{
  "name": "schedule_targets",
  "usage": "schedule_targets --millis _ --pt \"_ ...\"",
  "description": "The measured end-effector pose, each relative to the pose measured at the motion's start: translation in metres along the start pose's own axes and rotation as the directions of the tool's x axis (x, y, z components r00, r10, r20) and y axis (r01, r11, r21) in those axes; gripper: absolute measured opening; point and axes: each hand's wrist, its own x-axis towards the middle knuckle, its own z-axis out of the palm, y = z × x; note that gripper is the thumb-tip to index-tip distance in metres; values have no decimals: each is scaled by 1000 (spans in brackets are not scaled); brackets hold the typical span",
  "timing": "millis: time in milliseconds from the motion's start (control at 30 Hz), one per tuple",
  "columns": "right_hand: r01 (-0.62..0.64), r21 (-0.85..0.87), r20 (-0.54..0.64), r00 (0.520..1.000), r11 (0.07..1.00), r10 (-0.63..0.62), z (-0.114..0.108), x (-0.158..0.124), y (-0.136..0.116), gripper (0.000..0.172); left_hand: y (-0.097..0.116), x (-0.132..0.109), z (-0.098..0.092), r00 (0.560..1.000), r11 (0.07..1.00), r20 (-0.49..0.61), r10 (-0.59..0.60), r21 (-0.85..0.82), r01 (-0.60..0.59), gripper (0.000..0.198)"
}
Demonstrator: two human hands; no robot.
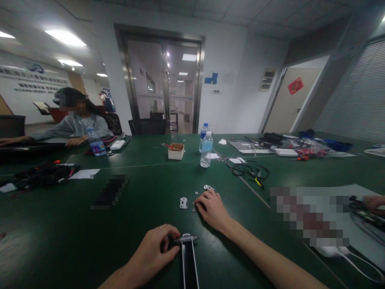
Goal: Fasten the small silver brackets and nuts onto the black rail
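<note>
My left hand [158, 249] is closed around the end of a small screwdriver-like tool [184, 239], held against the top of a long dark metal rail [189, 263] that lies on the green table [144, 216]. My right hand [212, 208] reaches forward with its fingers curled down onto small metal parts [195, 208] on the table. A small silver bracket [183, 202] lies just left of that hand and another silver piece [207, 187] just beyond its fingertips.
Two water bottles [206, 149] and a small open box [176, 151] stand mid-table. Black cables [248, 169] lie to the right. A seated person [76, 122] is at the far left with a bottle [95, 142]. Another person's hand [373, 202] shows at the right edge.
</note>
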Motion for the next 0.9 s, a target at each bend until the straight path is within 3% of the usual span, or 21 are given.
schedule_targets --millis 333,467,700,900 --pt "3 9 -76 997 1000 -3 6 0 3 8 0 -2 -1 1000 1000 4 -3 -13 3 24" --pt "112 56 -162 982 992 -102 7 -1 6 12 -4 -2 0 1000 1000 -10 9 -23 -9 24" --pt "312 184 -330 913 932 -240 1 -11 -4 13 -2 -1 -1 999 999 -37 30 -31 -32 22" --pt "395 234 -348 887 889 -303 -6 -26 -27 13 -4 0 1 995 998 -86 50 33 -47 12"
